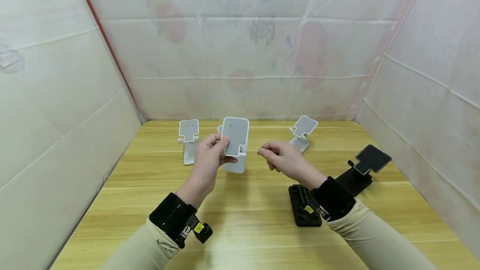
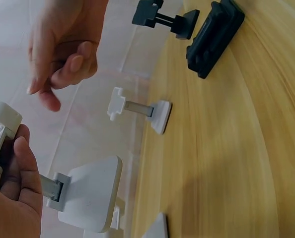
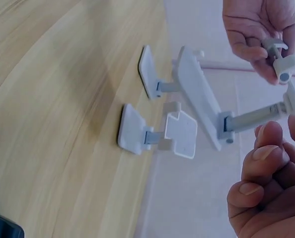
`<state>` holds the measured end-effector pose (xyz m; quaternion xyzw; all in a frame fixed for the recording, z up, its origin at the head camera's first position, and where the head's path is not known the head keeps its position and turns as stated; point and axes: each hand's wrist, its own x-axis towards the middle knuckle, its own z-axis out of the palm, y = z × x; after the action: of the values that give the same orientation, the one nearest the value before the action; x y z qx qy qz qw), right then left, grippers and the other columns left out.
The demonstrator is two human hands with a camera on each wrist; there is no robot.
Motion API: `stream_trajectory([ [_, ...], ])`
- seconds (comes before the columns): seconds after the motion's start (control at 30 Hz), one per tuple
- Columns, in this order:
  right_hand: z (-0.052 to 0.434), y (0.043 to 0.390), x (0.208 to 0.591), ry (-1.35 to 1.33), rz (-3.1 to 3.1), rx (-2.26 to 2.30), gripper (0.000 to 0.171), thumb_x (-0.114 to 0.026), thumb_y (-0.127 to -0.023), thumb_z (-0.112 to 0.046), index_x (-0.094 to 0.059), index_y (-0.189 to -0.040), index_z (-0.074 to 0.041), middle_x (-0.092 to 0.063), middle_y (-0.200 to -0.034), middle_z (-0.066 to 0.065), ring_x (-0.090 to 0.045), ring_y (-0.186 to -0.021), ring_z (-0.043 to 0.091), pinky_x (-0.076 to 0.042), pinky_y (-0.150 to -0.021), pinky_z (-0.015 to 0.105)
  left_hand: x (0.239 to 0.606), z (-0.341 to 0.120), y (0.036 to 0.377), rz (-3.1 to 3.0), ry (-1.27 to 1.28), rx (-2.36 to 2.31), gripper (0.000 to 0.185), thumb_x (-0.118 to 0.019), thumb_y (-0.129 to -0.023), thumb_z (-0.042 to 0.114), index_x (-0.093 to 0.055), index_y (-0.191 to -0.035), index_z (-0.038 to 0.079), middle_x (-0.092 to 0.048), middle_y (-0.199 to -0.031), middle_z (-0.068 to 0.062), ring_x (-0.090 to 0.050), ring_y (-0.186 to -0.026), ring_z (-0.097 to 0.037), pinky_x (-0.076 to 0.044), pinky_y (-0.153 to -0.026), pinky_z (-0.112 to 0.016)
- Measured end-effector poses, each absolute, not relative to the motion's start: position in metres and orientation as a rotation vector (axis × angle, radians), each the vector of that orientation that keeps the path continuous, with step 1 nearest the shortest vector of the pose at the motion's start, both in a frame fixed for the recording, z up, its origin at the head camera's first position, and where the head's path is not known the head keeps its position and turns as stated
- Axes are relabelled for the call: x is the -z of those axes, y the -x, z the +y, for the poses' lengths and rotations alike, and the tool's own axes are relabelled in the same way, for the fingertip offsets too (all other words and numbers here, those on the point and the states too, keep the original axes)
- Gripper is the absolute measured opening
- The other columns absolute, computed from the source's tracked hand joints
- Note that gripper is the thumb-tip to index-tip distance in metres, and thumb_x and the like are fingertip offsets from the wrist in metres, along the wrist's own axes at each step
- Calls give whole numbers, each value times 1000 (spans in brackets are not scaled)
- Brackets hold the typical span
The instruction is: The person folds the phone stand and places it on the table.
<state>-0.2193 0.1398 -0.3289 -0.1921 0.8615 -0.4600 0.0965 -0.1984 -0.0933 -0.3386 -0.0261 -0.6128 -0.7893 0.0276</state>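
My left hand (image 1: 207, 154) grips a white phone stand (image 1: 237, 131) by its holder plate, with the thumb over the grey pad's lower left corner. Raised off the table, the stand shows its post and flat base (image 3: 194, 91) in the right wrist view. To its right, my right hand (image 1: 286, 159) hovers with loosely curled fingers and nothing in its grasp. In the right wrist view its fingertips (image 3: 264, 152) are close to the stand's post.
White phone stands stand at the back left (image 1: 189, 130) and back right (image 1: 304, 126); another is mostly hidden behind the held one. A black phone stand (image 1: 372, 159) is at right. A folded black stand (image 1: 299, 216) lies under my right wrist. Pale sheets enclose the wooden table (image 1: 247, 236).
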Motion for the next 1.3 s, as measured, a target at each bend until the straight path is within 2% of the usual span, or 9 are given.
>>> stream_trajectory([
  [0.2, 135, 219, 327, 589, 2499, 1422, 28, -57, -106, -40, -70, -114, -16, -58, -72, 4, -50, -64, 20, -44, -55, 27, 343, -88, 197, -1942, 85, 2429, 26, -54, -106, 17, -62, -123, -2, -66, -120, -18, -70, -92, -21, -62, -72, -34],
  [0.5, 127, 221, 326, 577, 2423, 1482, 27, -57, -107, -33, -69, -118, -11, -57, -74, 4, -50, -68, 19, -45, -60, 27, 349, -80, 197, -2003, 76, 2409, 24, -55, -107, 18, -63, -116, -2, -66, -122, -18, -70, -93, -21, -63, -72, -33],
  [0.77, 126, 227, 333, 511, 2341, 1560, 27, -61, -105, -24, -64, -115, 0, -56, -75, 4, -50, -69, 19, -44, -61, 26, 356, -76, 199, -2047, 104, 2406, 24, -53, -108, 18, -62, -114, -3, -65, -124, -18, -71, -92, -21, -63, -72, -32],
  [0.93, 126, 231, 336, 487, 2278, 1609, 22, -63, -103, -22, -63, -109, -1, -56, -75, 4, -50, -67, 17, -44, -61, 25, 358, -75, 199, -2042, 139, 2443, 24, -52, -108, 17, -61, -116, -4, -63, -126, -18, -71, -95, -22, -64, -76, -34],
  [1.13, 127, 235, 338, 489, 2199, 1658, 19, -66, -102, -20, -59, -94, -4, -56, -70, 2, -49, -64, 15, -43, -58, 24, 361, -76, 200, -2055, 175, 2471, 27, -51, -109, 17, -60, -122, -4, -60, -131, -19, -72, -99, -23, -65, -79, -36],
  [1.3, 128, 236, 341, 497, 2157, 1687, 20, -66, -101, -19, -57, -90, -5, -55, -69, 1, -48, -63, 15, -42, -57, 24, 364, -77, 201, -2066, 204, 2497, 29, -52, -109, 17, -59, -128, -3, -66, -128, -21, -72, -101, -23, -65, -82, -37],
])
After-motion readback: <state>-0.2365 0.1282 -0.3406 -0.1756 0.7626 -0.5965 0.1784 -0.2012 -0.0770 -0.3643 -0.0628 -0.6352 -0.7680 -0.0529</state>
